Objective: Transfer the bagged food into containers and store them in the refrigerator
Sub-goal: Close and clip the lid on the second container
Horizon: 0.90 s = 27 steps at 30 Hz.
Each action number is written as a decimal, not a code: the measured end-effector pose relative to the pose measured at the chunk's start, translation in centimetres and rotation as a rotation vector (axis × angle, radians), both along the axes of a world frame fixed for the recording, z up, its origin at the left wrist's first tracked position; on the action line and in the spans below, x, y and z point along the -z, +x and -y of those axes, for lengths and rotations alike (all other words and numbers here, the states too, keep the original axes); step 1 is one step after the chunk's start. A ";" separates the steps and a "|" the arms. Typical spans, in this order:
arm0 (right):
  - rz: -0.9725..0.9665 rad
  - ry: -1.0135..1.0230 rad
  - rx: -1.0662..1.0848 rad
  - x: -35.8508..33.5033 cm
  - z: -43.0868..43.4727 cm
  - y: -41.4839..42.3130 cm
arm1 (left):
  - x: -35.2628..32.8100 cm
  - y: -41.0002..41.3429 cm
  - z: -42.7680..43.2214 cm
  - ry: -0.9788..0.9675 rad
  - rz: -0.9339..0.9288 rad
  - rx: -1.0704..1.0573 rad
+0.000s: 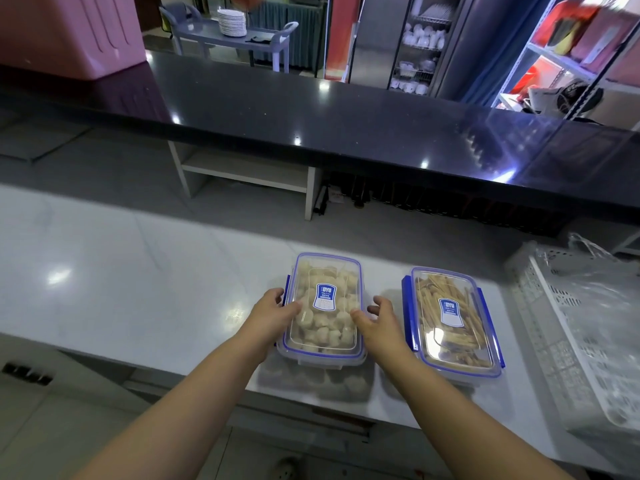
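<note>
Far left, back: pink plastic bin (69, 32) sits on the glossy black bar top (311, 109). In front of it is the white stone counter (138, 271), where I see the work. Left hand (273, 310) grips the left long side of the clear blue-rimmed plastic box of pale round pieces (323, 306): thumb on the lid, fingers curled round the side by the blue clip. Lid is on. The box is near the counter's front edge; I can't tell whether it rests on the counter or is raised off it. Right hand (375, 322) is on the opposite long side, thumb tip on the lid edge, fingers half curled at the wall; finger contact not clear to me. Just beside, to the right and apart from it, the second clear blue-rimmed box of tan sticks (450, 320) stands on the counter, lid on, blue side clips down. Far right: white perforated plastic basket (571, 323) with a crumpled clear plastic bag (606, 289) in it.
</note>
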State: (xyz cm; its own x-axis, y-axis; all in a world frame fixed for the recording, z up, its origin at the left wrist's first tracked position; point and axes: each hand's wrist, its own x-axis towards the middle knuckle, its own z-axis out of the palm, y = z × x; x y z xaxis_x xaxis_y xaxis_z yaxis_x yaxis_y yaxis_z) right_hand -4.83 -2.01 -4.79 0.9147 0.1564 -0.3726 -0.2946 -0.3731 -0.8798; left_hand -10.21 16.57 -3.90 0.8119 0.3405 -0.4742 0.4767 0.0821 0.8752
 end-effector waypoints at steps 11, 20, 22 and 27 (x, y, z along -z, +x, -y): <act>0.136 -0.030 0.008 0.6 0.0 0.4 | 0.6 -0.4 -0.4 0.154 0.160 -0.041; 0.234 -0.093 -0.061 1.1 0.1 0.5 | 0.9 -0.4 0.1 0.290 0.188 0.053; 0.244 -0.107 -0.064 1.1 0.0 0.6 | 0.9 -0.3 0.1 0.330 0.176 0.066; 0.271 -0.139 -0.078 1.2 -0.1 0.7 | 1.2 -0.3 0.1 0.353 0.171 0.066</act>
State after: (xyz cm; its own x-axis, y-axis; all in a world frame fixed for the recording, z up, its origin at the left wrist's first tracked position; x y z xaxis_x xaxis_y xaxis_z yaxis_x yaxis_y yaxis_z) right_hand -4.16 -1.88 -6.04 0.9710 0.1942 -0.1394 -0.0222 -0.5075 -0.8614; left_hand -10.49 16.46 -5.11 0.8944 0.4032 -0.1938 0.3162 -0.2635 0.9114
